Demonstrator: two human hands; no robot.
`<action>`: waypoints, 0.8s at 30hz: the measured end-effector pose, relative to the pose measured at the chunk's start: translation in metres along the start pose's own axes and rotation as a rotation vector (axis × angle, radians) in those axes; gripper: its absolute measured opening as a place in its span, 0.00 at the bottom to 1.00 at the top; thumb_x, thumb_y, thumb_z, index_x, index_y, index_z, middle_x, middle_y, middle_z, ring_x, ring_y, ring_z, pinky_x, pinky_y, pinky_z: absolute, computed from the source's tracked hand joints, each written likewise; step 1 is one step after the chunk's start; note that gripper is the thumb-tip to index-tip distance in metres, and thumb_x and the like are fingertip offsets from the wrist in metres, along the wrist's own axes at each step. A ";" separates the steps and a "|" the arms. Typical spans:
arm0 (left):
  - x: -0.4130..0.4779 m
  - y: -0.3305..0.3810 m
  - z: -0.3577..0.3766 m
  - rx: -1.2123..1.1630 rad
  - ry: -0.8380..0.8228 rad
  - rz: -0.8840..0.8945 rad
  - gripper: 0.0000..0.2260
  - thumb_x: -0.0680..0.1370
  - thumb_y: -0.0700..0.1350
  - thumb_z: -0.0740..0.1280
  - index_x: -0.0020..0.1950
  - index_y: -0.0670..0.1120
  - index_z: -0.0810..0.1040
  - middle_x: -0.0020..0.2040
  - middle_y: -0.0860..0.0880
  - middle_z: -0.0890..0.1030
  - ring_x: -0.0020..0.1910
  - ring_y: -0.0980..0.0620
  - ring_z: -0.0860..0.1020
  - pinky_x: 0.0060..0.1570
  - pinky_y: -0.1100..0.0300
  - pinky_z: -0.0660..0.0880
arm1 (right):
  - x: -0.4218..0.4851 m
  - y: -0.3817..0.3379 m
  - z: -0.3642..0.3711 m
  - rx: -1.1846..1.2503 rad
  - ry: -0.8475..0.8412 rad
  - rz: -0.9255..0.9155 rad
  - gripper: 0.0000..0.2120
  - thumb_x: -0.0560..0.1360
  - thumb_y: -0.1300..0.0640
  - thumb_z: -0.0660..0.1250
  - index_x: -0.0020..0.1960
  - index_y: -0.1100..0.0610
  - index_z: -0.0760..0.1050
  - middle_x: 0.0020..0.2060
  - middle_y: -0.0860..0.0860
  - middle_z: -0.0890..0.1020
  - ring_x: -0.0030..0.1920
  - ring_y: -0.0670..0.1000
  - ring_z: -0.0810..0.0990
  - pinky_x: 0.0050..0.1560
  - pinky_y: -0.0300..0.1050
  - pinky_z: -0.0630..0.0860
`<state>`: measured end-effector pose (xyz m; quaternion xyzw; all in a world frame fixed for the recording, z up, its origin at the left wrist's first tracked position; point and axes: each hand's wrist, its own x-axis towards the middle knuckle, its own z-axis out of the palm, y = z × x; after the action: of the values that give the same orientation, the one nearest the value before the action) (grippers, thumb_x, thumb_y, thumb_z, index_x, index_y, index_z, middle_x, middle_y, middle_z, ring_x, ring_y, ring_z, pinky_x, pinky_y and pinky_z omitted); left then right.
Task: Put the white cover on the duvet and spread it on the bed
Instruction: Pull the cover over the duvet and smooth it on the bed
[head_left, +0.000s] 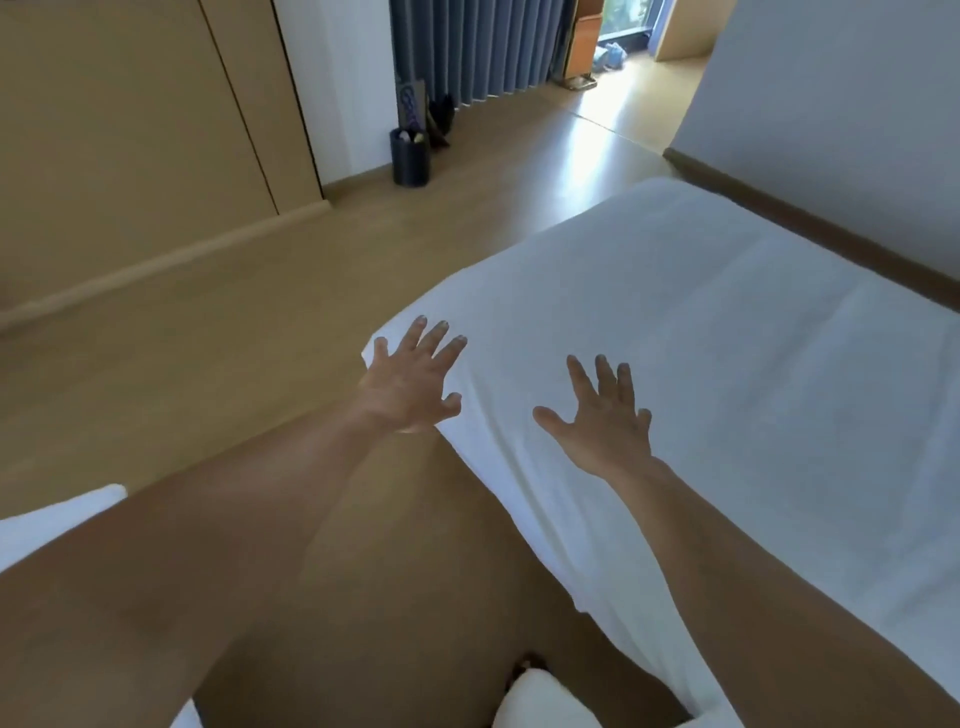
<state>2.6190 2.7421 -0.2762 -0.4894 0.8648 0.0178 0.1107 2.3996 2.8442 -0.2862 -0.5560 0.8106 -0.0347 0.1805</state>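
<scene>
White duvet (727, 374) lengthwise toward lower right

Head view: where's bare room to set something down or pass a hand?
Free: floor between wardrobe and white cover; cover top from right hand to the wall. Crowded: near corner, under left hand; black bin by the curtain.

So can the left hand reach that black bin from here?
Probably not. The left hand is spread at the duvet corner, and the black bin stands far off across the floor. Nothing blocks it, just distance.
</scene>
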 end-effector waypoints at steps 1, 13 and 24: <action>0.010 -0.015 -0.006 0.007 -0.002 -0.024 0.34 0.81 0.61 0.54 0.81 0.53 0.41 0.82 0.50 0.41 0.80 0.47 0.39 0.72 0.39 0.57 | 0.015 -0.016 -0.007 -0.001 -0.003 -0.021 0.39 0.78 0.32 0.55 0.80 0.43 0.38 0.80 0.48 0.38 0.78 0.54 0.32 0.74 0.68 0.48; 0.170 -0.148 -0.096 -0.076 -0.005 -0.156 0.33 0.82 0.58 0.54 0.82 0.52 0.43 0.82 0.50 0.43 0.80 0.50 0.40 0.76 0.40 0.50 | 0.233 -0.166 -0.069 0.004 -0.014 -0.263 0.39 0.77 0.32 0.56 0.80 0.43 0.41 0.80 0.48 0.42 0.79 0.53 0.36 0.74 0.66 0.52; 0.329 -0.331 -0.118 -0.066 0.035 -0.163 0.34 0.81 0.60 0.55 0.81 0.52 0.44 0.82 0.50 0.44 0.80 0.49 0.41 0.76 0.40 0.52 | 0.416 -0.322 -0.090 -0.003 0.020 -0.285 0.40 0.76 0.35 0.59 0.80 0.46 0.44 0.80 0.49 0.45 0.80 0.54 0.39 0.75 0.64 0.54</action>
<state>2.7164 2.2763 -0.2040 -0.5619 0.8228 0.0288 0.0806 2.5246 2.3289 -0.2256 -0.6652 0.7254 -0.0645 0.1649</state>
